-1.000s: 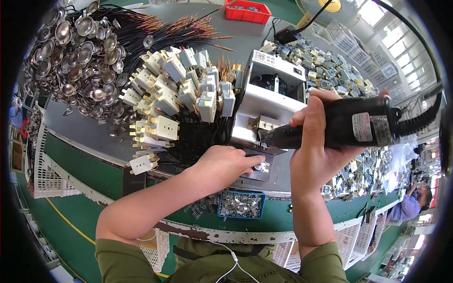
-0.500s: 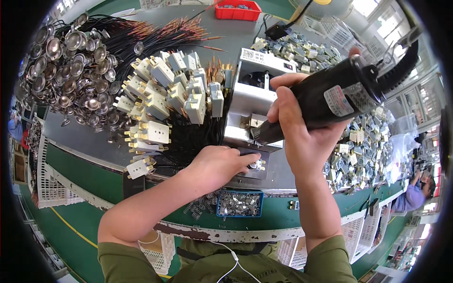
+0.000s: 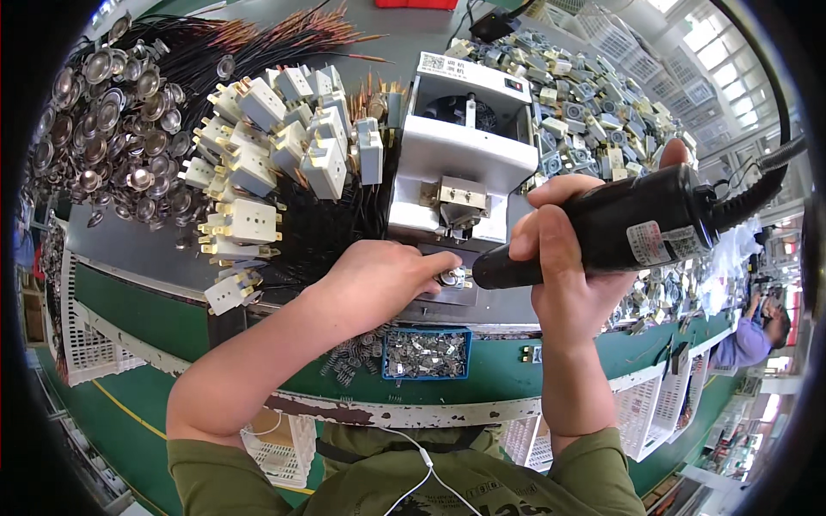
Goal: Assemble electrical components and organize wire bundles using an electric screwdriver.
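Small metal part [image 3: 451, 277] pinned on the grey plate at the front edge of the tabletop [image 3: 129, 245], just below the white fixture [image 3: 465, 159]. Left hand [image 3: 379, 279] closed around it, fingertips pinching it in place. Right hand [image 3: 564, 258] wrapped tight round a black electric screwdriver [image 3: 602, 232], nose lying almost level and touching the part, hose trailing off toward the right edge.

Fastening step apparently in hand, the bit seemingly seated. Next move likely calling for a steady hold on the part and straight pressure along the tool so the bit does not skip.

Against half a second ago: screwdriver dropped from a steep upward slant to near level, left hand hardly shifted.

Further out: blue tray of small metal pieces [image 3: 428, 353] and loose springs [image 3: 348, 359] on the green front ledge; white plug housings [image 3: 275, 146] on black wires heaped left of the fixture; shiny metal cups [image 3: 112, 120] toward the far left corner; grey-and-white components [image 3: 594, 95] piled toward the far right. Another person [image 3: 753, 331] at work beyond the right edge.
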### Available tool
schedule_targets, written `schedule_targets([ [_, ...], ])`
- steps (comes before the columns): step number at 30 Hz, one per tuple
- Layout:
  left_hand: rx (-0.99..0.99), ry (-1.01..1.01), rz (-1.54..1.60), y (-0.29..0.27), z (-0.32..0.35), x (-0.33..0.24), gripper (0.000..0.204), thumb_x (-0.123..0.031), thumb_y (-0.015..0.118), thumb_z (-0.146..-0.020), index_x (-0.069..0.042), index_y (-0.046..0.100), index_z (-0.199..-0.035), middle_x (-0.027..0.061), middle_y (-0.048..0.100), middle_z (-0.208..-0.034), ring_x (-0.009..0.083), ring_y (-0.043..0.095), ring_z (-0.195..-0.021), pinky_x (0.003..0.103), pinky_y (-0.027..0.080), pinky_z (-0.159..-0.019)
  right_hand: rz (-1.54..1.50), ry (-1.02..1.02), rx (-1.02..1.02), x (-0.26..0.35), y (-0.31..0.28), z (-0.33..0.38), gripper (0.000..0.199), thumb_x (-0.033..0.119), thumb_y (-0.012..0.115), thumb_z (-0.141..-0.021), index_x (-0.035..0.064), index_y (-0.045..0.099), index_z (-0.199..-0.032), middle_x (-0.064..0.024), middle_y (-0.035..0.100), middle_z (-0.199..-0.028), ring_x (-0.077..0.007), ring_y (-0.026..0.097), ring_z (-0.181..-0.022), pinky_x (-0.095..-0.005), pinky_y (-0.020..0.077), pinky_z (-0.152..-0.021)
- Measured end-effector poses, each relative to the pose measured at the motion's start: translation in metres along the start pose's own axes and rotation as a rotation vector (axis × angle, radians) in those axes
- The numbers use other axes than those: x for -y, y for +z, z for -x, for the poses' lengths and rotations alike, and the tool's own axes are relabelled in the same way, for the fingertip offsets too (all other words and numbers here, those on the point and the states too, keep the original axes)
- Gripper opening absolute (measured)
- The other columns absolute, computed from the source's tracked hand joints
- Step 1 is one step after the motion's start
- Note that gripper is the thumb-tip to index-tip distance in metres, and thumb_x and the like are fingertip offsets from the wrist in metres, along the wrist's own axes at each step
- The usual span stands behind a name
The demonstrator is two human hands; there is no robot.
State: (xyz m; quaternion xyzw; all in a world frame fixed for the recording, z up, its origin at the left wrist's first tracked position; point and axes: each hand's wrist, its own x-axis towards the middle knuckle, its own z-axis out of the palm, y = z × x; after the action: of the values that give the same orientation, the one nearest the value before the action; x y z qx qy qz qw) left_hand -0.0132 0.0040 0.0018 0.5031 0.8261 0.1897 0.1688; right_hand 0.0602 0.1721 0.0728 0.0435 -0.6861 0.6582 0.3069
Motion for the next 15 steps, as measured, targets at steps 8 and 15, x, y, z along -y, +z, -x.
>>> schedule_targets([
  [8,-0.008,-0.005,-0.008,-0.002,-0.001,-0.003,0.027,-0.027,0.061,-0.095,-0.014,0.058,-0.117,0.0107,0.07,-0.08,0.0324,0.07,-0.079,0.045,0.054,-0.065,-0.021,-0.048,0.057,-0.009,-0.001,0.001,0.099,-0.008,0.057,-0.094,0.0187,-0.012,-0.159,-0.0173,0.062,-0.101,-0.0138,0.059,-0.063,-0.0285,0.0527,-0.061],
  [15,0.014,-0.005,-0.028,-0.004,-0.001,-0.005,0.023,-0.026,0.061,-0.095,-0.013,0.058,-0.113,0.0106,0.069,-0.079,0.0317,0.07,-0.08,0.045,0.054,-0.066,-0.033,-0.046,0.042,-0.01,0.002,0.005,0.1,-0.009,0.057,-0.094,0.0194,-0.014,-0.158,-0.0163,0.06,-0.099,-0.0144,0.059,-0.064,-0.028,0.0526,-0.061],
])
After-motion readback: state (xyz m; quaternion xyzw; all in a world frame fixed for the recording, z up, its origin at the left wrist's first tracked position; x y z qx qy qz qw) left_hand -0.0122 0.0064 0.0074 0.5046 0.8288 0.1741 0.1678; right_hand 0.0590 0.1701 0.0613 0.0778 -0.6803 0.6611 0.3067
